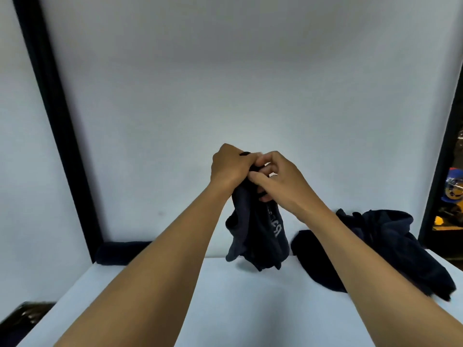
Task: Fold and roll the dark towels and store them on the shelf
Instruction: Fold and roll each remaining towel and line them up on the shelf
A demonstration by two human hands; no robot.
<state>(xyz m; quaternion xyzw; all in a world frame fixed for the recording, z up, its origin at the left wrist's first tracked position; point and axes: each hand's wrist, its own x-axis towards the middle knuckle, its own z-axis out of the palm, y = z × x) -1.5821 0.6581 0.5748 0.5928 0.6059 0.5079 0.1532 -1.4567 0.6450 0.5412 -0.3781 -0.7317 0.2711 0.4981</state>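
Observation:
A dark navy towel (255, 234) with pale lettering hangs bunched above the white table (225, 296), its lower end just over the surface. My left hand (229, 165) grips its top edge in a fist. My right hand (275, 176) pinches the same edge right beside it, thumb and fingers curled into the cloth. A heap of more dark towels (380, 246) lies on the table at the right. One rolled dark towel (120, 251) lies at the table's back left, against the wall.
A white wall stands close behind the table. A black post (57, 121) slants up at the left and another black frame edge (441, 171) runs up the right. Colourful clutter (453, 186) shows beyond the right frame. A dark object (22, 319) sits low at the left.

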